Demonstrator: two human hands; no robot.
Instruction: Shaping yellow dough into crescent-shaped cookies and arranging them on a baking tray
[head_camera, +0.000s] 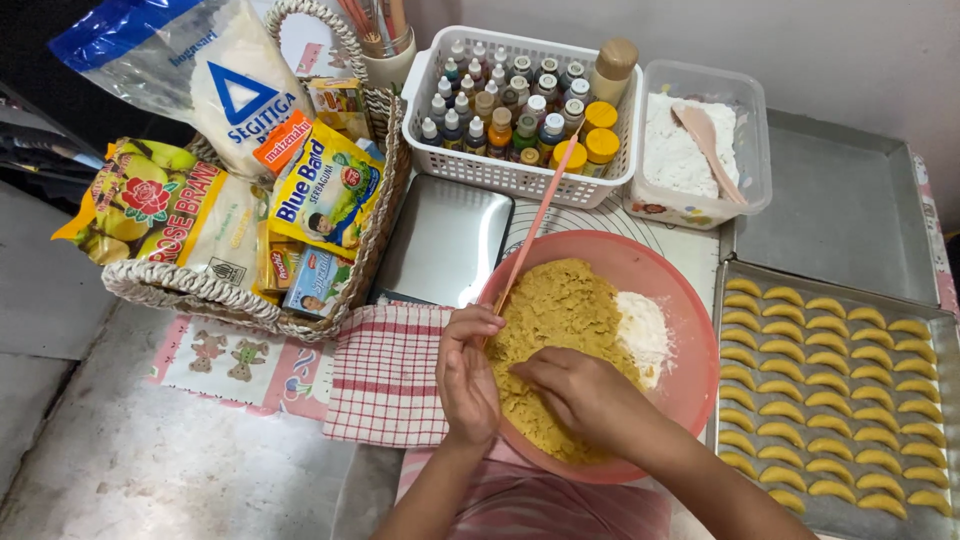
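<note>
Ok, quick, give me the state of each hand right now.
Left hand: at the pink bowl's rim, fingers curled; what it holds cannot be told.
Right hand: palm down on the yellow dough, holding nothing visible.

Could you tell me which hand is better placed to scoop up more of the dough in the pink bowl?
Right. The right hand already lies on the dough inside the pink bowl; the left hand rests at its rim.

Both hands, left (468, 378) and right (585, 393), press dough (560, 310) in a pink bowl (690, 330)
</note>
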